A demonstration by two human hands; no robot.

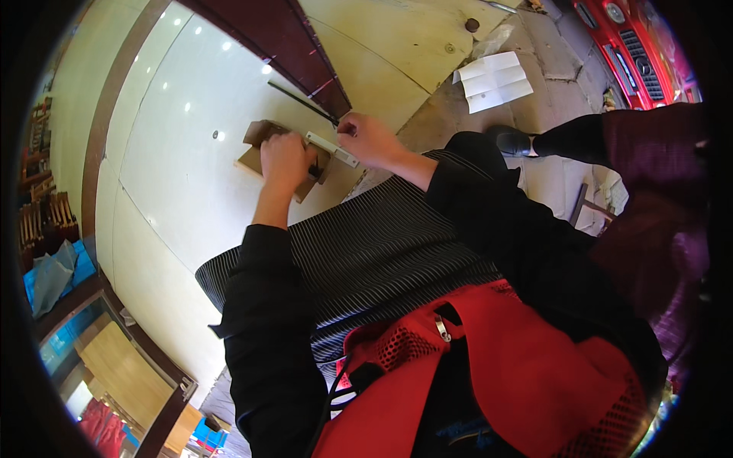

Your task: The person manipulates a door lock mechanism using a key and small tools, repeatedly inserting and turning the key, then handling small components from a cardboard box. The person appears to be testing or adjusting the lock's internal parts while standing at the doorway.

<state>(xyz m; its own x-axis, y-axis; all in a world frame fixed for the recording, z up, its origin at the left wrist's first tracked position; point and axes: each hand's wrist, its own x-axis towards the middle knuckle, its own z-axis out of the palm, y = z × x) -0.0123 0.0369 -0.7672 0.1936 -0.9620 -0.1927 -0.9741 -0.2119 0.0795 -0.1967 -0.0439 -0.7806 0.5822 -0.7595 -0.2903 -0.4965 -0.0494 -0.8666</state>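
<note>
An open brown cardboard box (258,131) is sitting directly under the left hand's fingers, flaps spread, on a pale glossy surface (164,179). The left hand (284,162) is reaching over it, fingers curling down at its opening; a small dark object is showing beside the thumb, but I cannot tell whether they are gripping it.

A flat, silver-grey strip (330,147) is lying between the two sets of fingers. The right hand (372,141) is hovering at its far end, fingers bunching nearly together; whether they are pinching anything is not visible. A thin dark rod (301,101) is pointing toward the right fingertips, just beyond which a dark red board (313,57) is ending.

Picking well is probably calling for lifting one small piece at a time, keeping the box steady and the strip undisturbed.

Farther right of the fingers, a creased white paper sheet (496,80) is lying near another person's black shoe (510,141).
</note>
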